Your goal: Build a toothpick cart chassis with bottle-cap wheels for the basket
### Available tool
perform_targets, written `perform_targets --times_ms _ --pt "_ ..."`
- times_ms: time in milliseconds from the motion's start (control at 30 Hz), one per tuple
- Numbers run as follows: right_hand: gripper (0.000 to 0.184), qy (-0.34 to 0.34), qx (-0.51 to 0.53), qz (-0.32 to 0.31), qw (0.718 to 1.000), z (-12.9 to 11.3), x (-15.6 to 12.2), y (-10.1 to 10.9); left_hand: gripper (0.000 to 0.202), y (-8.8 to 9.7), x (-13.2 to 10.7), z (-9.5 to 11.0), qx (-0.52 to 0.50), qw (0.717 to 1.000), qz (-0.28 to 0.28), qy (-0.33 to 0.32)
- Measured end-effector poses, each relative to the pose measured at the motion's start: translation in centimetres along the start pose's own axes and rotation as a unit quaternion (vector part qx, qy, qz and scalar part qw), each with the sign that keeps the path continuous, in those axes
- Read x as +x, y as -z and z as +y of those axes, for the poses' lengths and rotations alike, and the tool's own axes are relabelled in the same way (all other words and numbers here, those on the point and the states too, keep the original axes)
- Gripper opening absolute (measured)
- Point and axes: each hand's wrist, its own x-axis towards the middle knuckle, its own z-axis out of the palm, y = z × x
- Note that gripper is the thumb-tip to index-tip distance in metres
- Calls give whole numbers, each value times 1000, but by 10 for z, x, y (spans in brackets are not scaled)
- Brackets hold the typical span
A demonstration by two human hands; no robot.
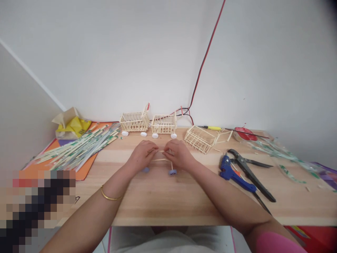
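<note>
Between my two hands, over the middle of the wooden table, is a small frame of thin wooden sticks with blue wheels at its near corners. My left hand pinches the frame's left side with closed fingers; a gold bangle is on that wrist. My right hand pinches its right side in the same way. The fingers cover the frame's far part. Just beyond my hands stand two little stick carts, the left one and the middle one, both on white wheels.
A stick basket with a handle lies behind my right hand. Rightward are a blue glue gun, black-handled pliers and a red tape roll. Many wrapped sticks lie left, near a yellow packet. A cable runs down the wall.
</note>
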Motion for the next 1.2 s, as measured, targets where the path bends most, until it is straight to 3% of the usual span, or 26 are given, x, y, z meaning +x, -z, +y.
perform_targets --times_ms 167,367,500,667,800,1200 --pt "10 -6 14 11 1000 -3 1 1 13 0 0 -1 2 1000 10 -10" --pt "15 -36 41 -19 998 -7 1 9 18 2 -2 5 17 999 19 -39" --pt "10 -1 57 -2 998 -11 -1 20 20 3 -2 6 25 999 30 -38" --pt "18 65 -5 -57 996 -15 -8 24 19 4 -2 3 26 998 53 -18" --pt "11 69 -56 -75 993 -17 -10 18 16 4 -2 1 27 997 66 -13" --pt "11 87 -42 -73 993 -17 -8 16 14 3 -2 0 18 997 66 -20"
